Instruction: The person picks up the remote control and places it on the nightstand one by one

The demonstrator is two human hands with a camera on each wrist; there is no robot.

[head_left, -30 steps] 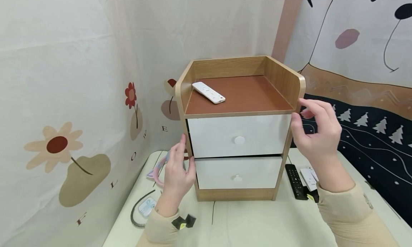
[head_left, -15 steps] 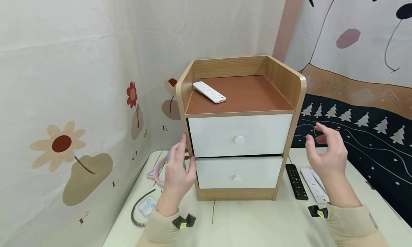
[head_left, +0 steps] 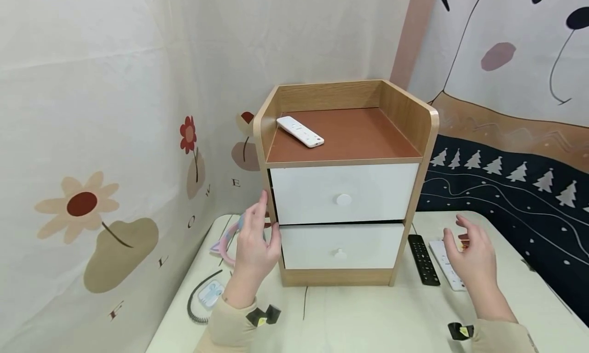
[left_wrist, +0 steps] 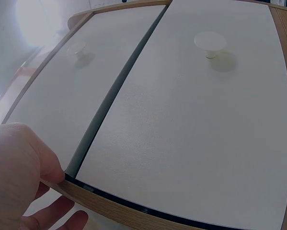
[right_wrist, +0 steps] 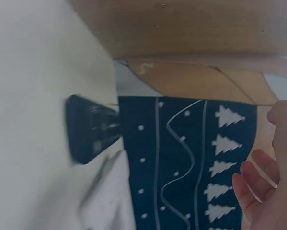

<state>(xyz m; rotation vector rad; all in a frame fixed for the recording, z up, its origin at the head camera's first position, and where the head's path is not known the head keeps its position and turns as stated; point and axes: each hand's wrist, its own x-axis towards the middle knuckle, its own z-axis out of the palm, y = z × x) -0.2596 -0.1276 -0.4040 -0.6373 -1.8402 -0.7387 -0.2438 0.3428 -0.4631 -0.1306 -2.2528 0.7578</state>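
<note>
A small wooden cabinet [head_left: 337,277] with an upper white drawer [head_left: 303,194] and a lower white drawer [head_left: 308,248] stands on the table. My left hand [head_left: 254,248] rests against the cabinet's left side, fingers fairly straight and the thumb touching the front edge; the left wrist view shows this thumb by the gap between the drawers. On the brown top lies a white remote control [head_left: 300,132]. My right hand [head_left: 474,256], holding nothing, hovers with loosely bent fingers over a white remote control [head_left: 445,265] on the table. Beside that lies a black remote control [head_left: 423,260].
Left of the cabinet lie a pink and purple ring-shaped item [head_left: 224,246], a dark coiled cord [head_left: 192,307] and a small blue-and-white case [head_left: 210,293]. Printed fabric [head_left: 529,210] hangs behind the right side of the table [head_left: 349,322].
My right hand has left the cabinet's upper right edge and moved down and to the right, over the white remote control. The left hand keeps its place.
</note>
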